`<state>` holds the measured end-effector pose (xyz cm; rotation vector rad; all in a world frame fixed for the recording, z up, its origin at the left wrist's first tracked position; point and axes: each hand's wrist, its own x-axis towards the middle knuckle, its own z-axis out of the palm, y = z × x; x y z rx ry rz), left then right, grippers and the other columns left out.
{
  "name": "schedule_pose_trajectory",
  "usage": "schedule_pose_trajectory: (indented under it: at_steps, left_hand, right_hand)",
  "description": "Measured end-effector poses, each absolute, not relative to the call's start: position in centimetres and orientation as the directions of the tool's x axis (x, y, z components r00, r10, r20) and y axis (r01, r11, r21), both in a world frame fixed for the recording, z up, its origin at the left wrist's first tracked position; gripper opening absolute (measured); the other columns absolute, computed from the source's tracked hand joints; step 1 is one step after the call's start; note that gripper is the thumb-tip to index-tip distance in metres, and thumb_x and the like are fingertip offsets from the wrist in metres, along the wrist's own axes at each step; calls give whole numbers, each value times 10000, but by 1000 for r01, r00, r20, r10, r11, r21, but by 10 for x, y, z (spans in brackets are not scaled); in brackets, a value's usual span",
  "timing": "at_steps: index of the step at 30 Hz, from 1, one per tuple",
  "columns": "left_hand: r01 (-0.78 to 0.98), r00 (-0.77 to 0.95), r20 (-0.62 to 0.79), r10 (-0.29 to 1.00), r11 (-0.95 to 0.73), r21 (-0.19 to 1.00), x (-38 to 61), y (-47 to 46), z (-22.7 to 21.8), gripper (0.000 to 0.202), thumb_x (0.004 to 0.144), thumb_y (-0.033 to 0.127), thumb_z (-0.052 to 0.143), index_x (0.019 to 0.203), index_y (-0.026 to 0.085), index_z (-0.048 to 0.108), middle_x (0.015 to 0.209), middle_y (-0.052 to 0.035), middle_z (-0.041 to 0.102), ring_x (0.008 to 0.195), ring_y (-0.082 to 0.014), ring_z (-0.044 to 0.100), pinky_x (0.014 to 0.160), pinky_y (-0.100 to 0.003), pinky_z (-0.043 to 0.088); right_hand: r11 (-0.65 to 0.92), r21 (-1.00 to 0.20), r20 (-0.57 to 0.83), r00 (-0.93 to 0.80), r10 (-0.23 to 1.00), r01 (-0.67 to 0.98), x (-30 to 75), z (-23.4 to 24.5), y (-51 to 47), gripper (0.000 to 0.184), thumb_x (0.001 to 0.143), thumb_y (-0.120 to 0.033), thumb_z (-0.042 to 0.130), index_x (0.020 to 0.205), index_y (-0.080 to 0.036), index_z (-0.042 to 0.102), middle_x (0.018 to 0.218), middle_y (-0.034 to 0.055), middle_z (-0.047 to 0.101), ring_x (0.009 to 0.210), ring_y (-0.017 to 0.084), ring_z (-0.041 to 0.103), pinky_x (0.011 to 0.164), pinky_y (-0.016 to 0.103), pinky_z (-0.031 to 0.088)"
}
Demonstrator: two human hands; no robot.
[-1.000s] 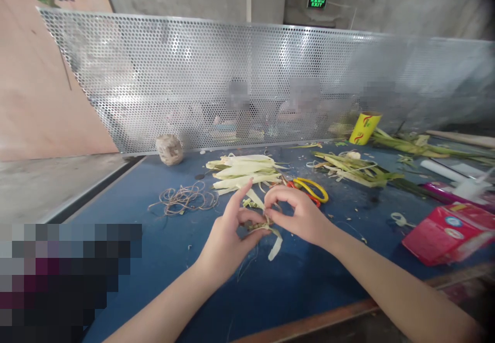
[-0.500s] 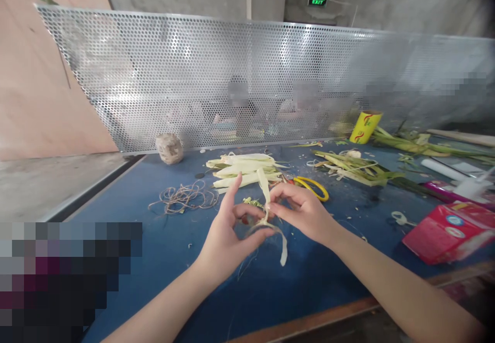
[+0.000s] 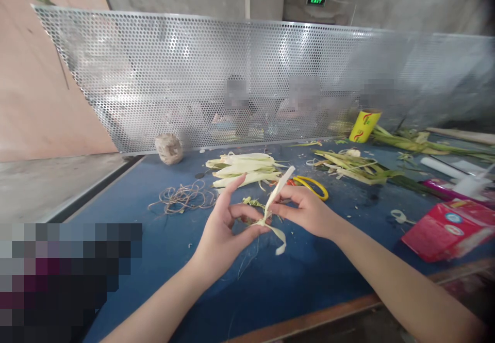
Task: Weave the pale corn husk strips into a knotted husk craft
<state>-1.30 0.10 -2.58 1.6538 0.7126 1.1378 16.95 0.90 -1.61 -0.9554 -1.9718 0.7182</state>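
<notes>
Between my two hands is a pale strip of corn husk [image 3: 277, 192], with one end pointing up and the other curling down to the right. My left hand [image 3: 228, 224] pinches it at a narrow, knot-like middle between thumb and fingers, the index finger raised. The fingertips of my right hand [image 3: 309, 210] close on the upper part of the strip. Behind my hands lies a pile of pale corn husks [image 3: 247, 167]. Scissors with yellow handles [image 3: 315, 187] are partly hidden behind my right hand.
A tangle of brown string [image 3: 181, 198] lies left of my hands, with a roll of twine [image 3: 169, 148] beyond it. Green husk strips [image 3: 351, 165], a yellow tube [image 3: 364, 125] and a red packet [image 3: 444, 229] are on the right. A perforated metal screen [image 3: 185, 75] borders the table's back.
The strip's upper end has swung from near upright to leaning right, and its lower end has shifted slightly upward. Both hands keep nearly the same place and grip.
</notes>
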Motion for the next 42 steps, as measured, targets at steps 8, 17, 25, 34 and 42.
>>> schedule_pose_trajectory:
  at_steps: [8, 17, 25, 34, 42]
  left_hand:
    - [-128, 472, 356, 807, -337, 933, -13, 0, -24, 797, 702, 120, 658, 1340, 229, 193, 674, 35, 634, 704, -119, 603, 768, -287, 461]
    - [-120, 426, 381, 821, -366, 923, -12, -2, -23, 795, 699, 140, 662, 1341, 174, 195, 698, 7, 672, 819, -153, 612, 891, -344, 418]
    - [-33, 109, 396, 912, -395, 918, -13, 7, -24, 749, 695, 226, 665, 1314, 152, 251, 757, -18, 684, 940, -176, 588, 972, -392, 364]
    - [262, 252, 481, 840, -537, 802, -10, 1, -30, 731, 766, 223, 572, 1374, 168, 168, 917, -78, 696, 1167, -210, 452, 1024, -473, 242]
    - [-17, 242, 322, 915, -328, 945, -11, 5, -33, 671, 819, 280, 504, 1376, 190, 142, 949, -58, 671, 1113, -184, 500, 994, -406, 308]
  right_hand:
    - [506, -795, 392, -354, 849, 334, 173, -15, 10, 107, 786, -274, 572, 734, -187, 609, 717, 4, 631, 715, 133, 581, 663, 235, 443]
    - [357, -934, 326, -345, 880, 30, 171, -27, 19, 339, 833, -487, 454, 951, -191, 571, 836, 38, 615, 744, 138, 573, 679, 260, 442]
    - [365, -923, 233, -575, 784, 123, 163, -41, 17, 526, 769, -504, 544, 1230, -277, 430, 1220, 63, 485, 1051, 199, 494, 815, 315, 422]
    - [510, -822, 443, -280, 852, 251, 156, -33, 13, 282, 791, -298, 568, 1054, -195, 580, 1030, 71, 622, 960, 200, 562, 852, 355, 434]
    - [529, -799, 466, -262, 845, 286, 155, -32, 13, 191, 781, -223, 566, 957, -214, 641, 937, 39, 676, 791, 166, 613, 668, 285, 469]
